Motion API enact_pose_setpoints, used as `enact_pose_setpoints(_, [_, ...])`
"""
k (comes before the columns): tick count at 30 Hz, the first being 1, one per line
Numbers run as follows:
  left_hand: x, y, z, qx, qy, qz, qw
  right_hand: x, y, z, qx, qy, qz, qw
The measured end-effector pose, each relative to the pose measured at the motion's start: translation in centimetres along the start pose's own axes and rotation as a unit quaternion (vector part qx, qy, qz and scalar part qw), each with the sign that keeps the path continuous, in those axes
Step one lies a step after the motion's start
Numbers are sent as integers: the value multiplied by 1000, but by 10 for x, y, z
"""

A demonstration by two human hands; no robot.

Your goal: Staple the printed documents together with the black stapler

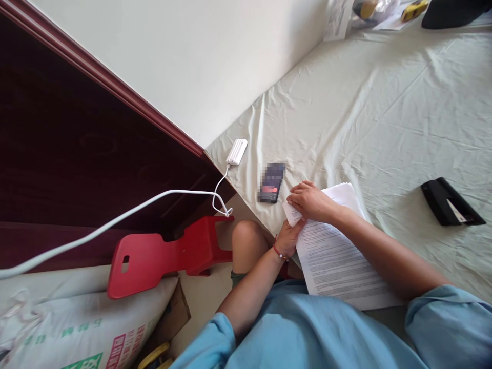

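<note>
Sat at the bed (384, 113), wrinkled pale sheet across it, printed paper stack (334, 256) lying at the near edge. Looked light, limp and easily creased; best taken at the top left corner. Right hand (312, 201) lay flat on that corner, fingers pressed together. Left hand (289, 237) pinched the same corner from below. Just beyond lay a phone (271, 182), then a white power bank (237, 151); well apart rightward, a black stapler (449, 202).

phone (271, 182) screen blurred, left hand's fingers (289, 237) hidden under paper sheets (334, 256)
</note>
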State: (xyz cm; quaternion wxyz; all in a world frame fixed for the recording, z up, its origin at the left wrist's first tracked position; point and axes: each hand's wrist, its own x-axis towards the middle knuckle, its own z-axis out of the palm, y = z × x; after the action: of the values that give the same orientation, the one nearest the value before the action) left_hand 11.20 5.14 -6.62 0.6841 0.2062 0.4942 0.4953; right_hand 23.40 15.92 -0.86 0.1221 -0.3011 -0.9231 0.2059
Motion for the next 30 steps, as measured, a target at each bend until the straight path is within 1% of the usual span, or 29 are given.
enact_pose_setpoints(3, [-1, 0, -1, 5, 1, 3, 1000, -1, 0, -1, -8, -14, -6, 1000])
enact_pose_setpoints(7, [-1, 0, -2, 14, 18, 7, 1000, -1, -1, 2, -10, -21, -12, 1000])
enact_pose_setpoints(11, [-1, 0, 0, 9, 36, 4, 999, 0, -1, 1, 1, -16, -17, 1000])
enact_pose_setpoints(13, [-3, 1, 1, -7, 35, 3, 999, -1, 4, -5, 13, 12, -16, 1000])
enact_pose_setpoints(14, [-5, 3, 1, -15, 31, 5, 999, -3, 8, -9, 22, 37, -10, 999])
enact_pose_setpoints(16, [-9, 8, 0, -31, 24, 12, 999, -9, 20, -22, 50, 108, 20, 993])
enact_pose_setpoints(17, [-11, 12, -1, -38, 23, 16, 999, -14, 27, -30, 69, 147, 47, 986])
enact_pose_setpoints(19, [-14, 19, -4, -55, 29, 27, 998, -27, 43, -44, 112, 207, 119, 964])
enact_pose_setpoints(20, [-14, 23, -6, -64, 34, 32, 997, -36, 51, -50, 137, 225, 157, 952])
enact_pose_setpoints(22, [-13, 28, -11, -81, 49, 43, 995, -56, 62, -56, 207, 231, 228, 923])
enact_pose_setpoints(24, [-10, 30, -16, -95, 60, 51, 992, -76, 67, -53, 320, 199, 273, 885])
enact_pose_setpoints(26, [-7, 30, -20, -104, 63, 54, 991, -94, 66, -43, 439, 152, 289, 837])
enact_pose_setpoints(28, [-5, 30, -24, -108, 61, 56, 991, -108, 61, -31, 525, 104, 282, 796])
enact_pose_setpoints(30, [-4, 31, -27, -110, 56, 53, 991, -115, 56, -20, 588, 48, 260, 764])
